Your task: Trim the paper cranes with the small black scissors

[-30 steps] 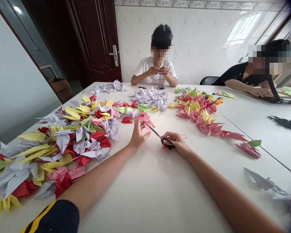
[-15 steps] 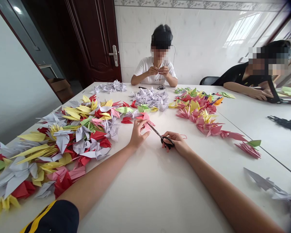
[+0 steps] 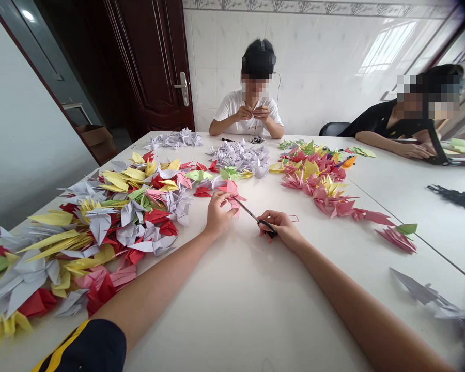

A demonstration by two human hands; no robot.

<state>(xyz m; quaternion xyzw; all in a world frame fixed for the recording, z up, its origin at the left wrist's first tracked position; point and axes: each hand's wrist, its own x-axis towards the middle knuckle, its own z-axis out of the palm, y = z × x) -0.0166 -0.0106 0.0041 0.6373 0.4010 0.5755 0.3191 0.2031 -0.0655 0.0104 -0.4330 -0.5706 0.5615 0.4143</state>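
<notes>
Head view. A pink folded-paper piece (image 3: pixel 233 189), pointed and splayed, is pinched in the left hand (image 3: pixel 217 216) above the middle of the white desk (image 3: pixel 232 305); the right hand (image 3: pixel 282 230) grasps black-handled scissors (image 3: pixel 270 230), which reach far and left to the paper. The left hand hides part of the piece; the scissors' tips are hard to make out. A multicoloured paper heap (image 3: pixel 112 206) borders the left; desk surface extends nearward between the forearms (image 3: pixel 158 289).

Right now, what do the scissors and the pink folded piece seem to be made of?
Scissors: the handles are probably smooth plastic, being black and rounded; the blades look like metal, slim and grey, though their finish is too small to judge. Pink folded piece: most likely matte paper, thin and pointed, without gloss.
</notes>
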